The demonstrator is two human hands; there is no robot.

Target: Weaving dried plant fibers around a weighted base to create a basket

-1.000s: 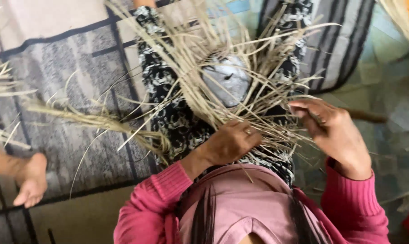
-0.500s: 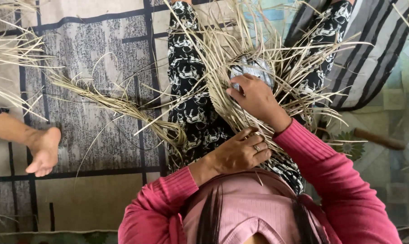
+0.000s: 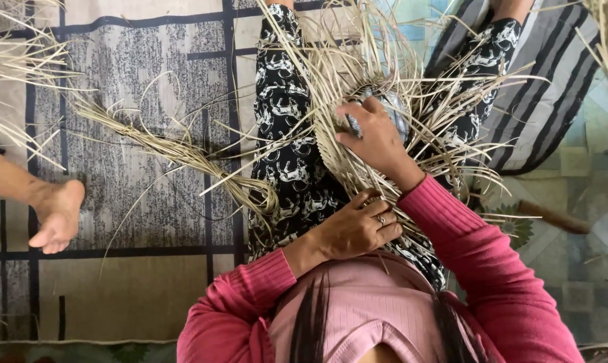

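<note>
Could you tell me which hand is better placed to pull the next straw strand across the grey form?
Right hand: it already rests on the grey form among the straw strands; the left hand sits lower, near the lap.

Pink ribbed sleeves [image 3: 465, 228] (ringed finger)

The right hand [image 3: 374, 138] hides most of what may be a grey mould [image 3: 395, 107].

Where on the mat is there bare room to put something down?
The lower left of the mat is bare, between another person's foot and the pink sleeve. The lap is crowded: both hands, left and right, are in the tangle of straw, and a loose bundle crosses the mat's middle.
</note>
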